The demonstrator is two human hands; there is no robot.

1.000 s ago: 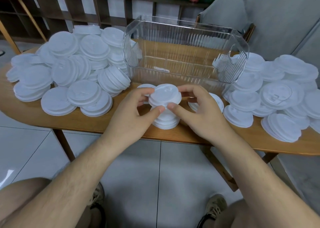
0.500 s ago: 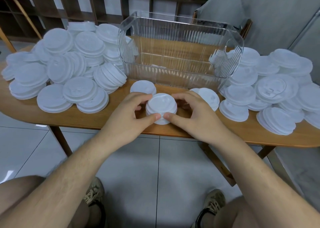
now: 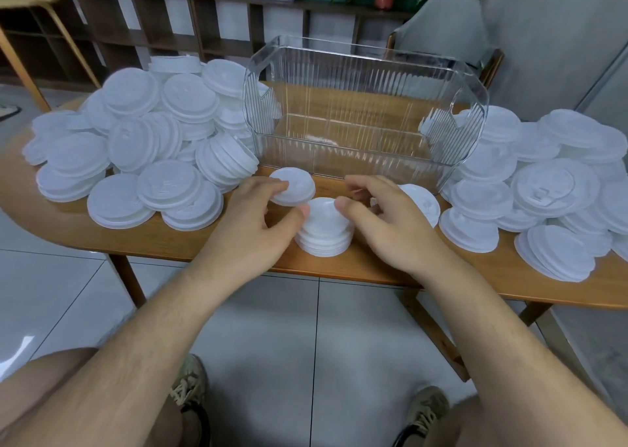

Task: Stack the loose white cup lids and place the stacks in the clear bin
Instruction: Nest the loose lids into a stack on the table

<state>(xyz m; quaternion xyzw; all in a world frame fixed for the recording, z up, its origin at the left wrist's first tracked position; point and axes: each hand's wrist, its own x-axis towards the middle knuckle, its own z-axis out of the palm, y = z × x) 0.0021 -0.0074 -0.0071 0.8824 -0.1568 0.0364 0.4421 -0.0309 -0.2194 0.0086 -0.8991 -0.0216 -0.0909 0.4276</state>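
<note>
Since half a second ago, both hands have been opened away from the short stack of lids [image 3: 324, 232] that they were cupping, and the left hand [image 3: 255, 229] has been reached past it.

The wooden table [image 3: 176, 242] is covered on both sides. The clear bin [image 3: 367, 82], just beyond the fingertips of both hands, holds nothing that can be seen. Large heaps of white lids are spread well out from the left fingers [image 3: 136, 147] and from the right fingers [image 3: 550, 188], some already nested and many loose.

The stack is left standing between the two thumbs. A single lid [image 3: 297, 190] is touched from above by the left fingertips [image 3: 280, 186], with the thumb at its near edge; whether it is actually gripped cannot be told. The right hand [image 3: 387, 229] is held loosely curled with nothing grasped, its thumb just at the stack's top edge, and another lid [image 3: 423, 205] lies just beyond its fingers.

The task is judged to be barely begun: one small stack is built, no stack is binned, and nearly all the lids are left.
</note>
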